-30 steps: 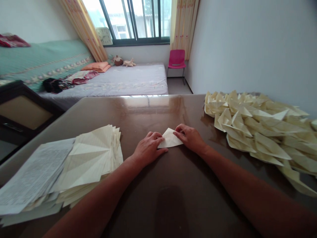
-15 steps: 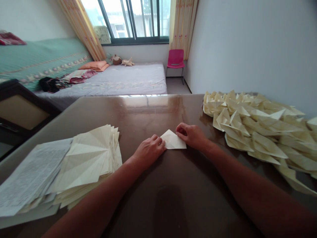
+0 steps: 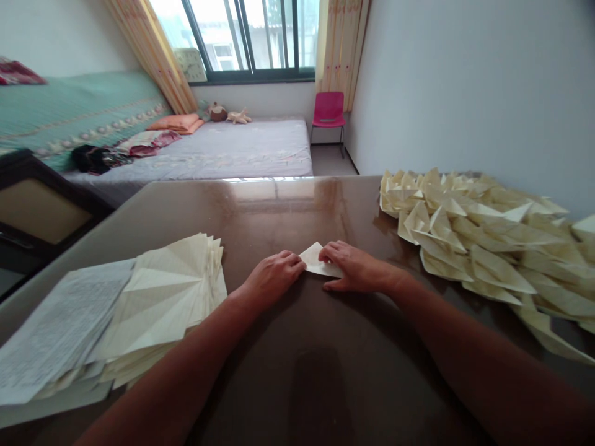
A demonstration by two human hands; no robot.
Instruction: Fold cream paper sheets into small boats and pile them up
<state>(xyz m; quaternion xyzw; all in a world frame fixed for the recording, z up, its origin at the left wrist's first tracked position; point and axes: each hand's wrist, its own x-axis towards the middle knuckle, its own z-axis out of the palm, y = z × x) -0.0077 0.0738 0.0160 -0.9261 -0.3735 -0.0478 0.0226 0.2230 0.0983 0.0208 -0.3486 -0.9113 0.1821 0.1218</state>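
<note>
A small folded piece of cream paper (image 3: pixel 312 260) lies on the glossy brown table, its peak pointing away from me. My left hand (image 3: pixel 277 275) has its fingers closed on the left corner of the paper. From the right, my right hand (image 3: pixel 351 267) covers part of the sheet. Its fingertips rest on top while the thumb is spread apart, below the near edge. The paper's right corner is hidden under that hand.
Creased cream sheets (image 3: pixel 158 285) are stacked at left, beside printed papers (image 3: pixel 60 328). Many folded paper pieces (image 3: pixel 478 241) are heaped on the right against the wall. Beyond the brown table (image 3: pixel 260 223) stand a bed (image 3: pixel 251 145) and a pink chair (image 3: pixel 329 110).
My right hand has shifted left and down onto the paper, its thumb now spread from the fingers. The left hand has moved slightly left and stays at the left corner.
</note>
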